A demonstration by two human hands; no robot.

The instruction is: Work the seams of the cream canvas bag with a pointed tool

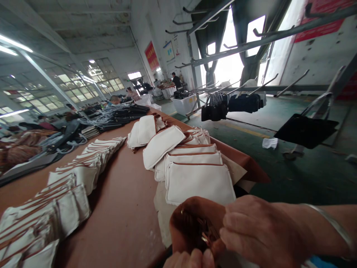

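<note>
A brown leather bag (178, 223) is at the bottom centre, its mouth gaping toward me. My right hand (256, 227), fingers curled, grips its right edge. Low in the view, the bent fingers of my left hand (191, 259) hold its near edge; the rest of that hand is cut off. Between the hands, small gold-coloured metal pieces (205, 238) show inside the bag, too blurred to name. Just beyond it lies a stack of white pouch-like panels (199, 182) with brown edging.
Overlapping white pieces (74, 175) run along the left of the brown-covered table (122, 208). Black bags (122, 115) with wrapped handles lie farther back. At right, a metal rack (237, 48) with hooks carries a black bag (306, 128). People work in the distance.
</note>
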